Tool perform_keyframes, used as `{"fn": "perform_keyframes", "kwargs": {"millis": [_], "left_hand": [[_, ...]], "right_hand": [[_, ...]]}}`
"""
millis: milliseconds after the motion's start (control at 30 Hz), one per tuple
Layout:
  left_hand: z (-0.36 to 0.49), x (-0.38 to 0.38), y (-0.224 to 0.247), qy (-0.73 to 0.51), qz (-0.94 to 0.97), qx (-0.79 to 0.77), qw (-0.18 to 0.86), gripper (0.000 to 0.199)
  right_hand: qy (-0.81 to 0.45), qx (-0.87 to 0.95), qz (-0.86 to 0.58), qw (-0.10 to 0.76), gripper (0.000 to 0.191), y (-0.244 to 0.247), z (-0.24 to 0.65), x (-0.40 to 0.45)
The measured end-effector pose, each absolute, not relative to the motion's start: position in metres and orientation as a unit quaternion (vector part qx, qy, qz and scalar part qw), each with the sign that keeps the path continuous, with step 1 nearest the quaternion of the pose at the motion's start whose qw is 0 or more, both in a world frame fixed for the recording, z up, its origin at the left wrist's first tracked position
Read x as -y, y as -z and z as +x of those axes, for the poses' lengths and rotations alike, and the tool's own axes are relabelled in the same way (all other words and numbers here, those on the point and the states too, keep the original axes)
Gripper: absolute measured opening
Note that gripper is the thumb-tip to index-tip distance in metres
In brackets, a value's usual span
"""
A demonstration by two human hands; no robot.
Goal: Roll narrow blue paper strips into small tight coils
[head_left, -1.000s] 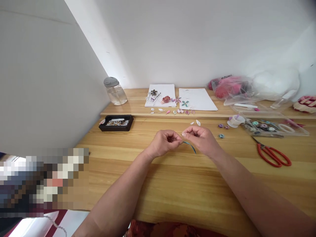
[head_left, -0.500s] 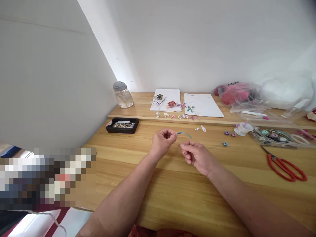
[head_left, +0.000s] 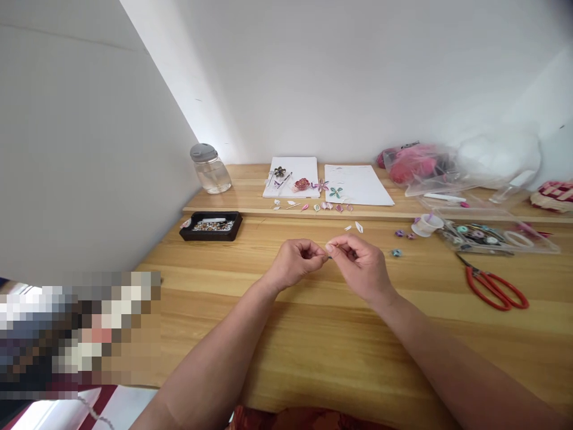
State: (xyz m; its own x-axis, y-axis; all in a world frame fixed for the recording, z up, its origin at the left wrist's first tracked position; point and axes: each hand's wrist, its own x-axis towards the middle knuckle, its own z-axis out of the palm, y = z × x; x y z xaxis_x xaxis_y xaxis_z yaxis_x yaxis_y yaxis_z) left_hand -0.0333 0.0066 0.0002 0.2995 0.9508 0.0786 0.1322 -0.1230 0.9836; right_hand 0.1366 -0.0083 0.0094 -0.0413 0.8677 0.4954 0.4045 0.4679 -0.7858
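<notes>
Over the middle of the table, my left hand [head_left: 297, 263] pinches a thin blue-green strip [head_left: 330, 257]; only a tiny bit of it shows at the fingertips. My right hand [head_left: 360, 266] is closed in a pinch right against the left fingertips, and what its thumb and finger hold is too small to make out. Beyond the hands lie a small blue thread bobbin [head_left: 396, 252], two purple bobbins [head_left: 399, 233] and a few white petal-shaped pieces [head_left: 359, 227]. To the right rest red-handled scissors [head_left: 492, 286].
A black tray of beads [head_left: 210, 226] sits at left, with a water bottle [head_left: 211, 169] behind it. On the raised back ledge are paper sheets [head_left: 358, 184], flower pieces [head_left: 301, 184] and plastic bags [head_left: 421, 167]. A white spool [head_left: 427, 225] stands beside a clear box [head_left: 496, 236].
My right hand has moved up and left until its fingertips meet the left ones. The blue-green strip, earlier sticking out to the right, is now mostly hidden. The view has shifted slightly.
</notes>
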Motion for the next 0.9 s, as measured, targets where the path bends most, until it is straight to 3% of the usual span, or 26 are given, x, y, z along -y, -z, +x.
{"fn": "perform_keyframes", "kwargs": {"millis": [167,900], "left_hand": [[-0.033,-0.005,0.001,-0.409,0.618,-0.407,0.533,0.031],[-0.037,-0.006,-0.011,-0.391,0.580,-0.435,0.567,0.041]], "right_hand": [[-0.160,0.717,-0.442,0.515,0.009,-0.012,0.135,0.010],[-0.182,0.730,-0.457,0.474,0.015,-0.013,0.140,0.010]]}}
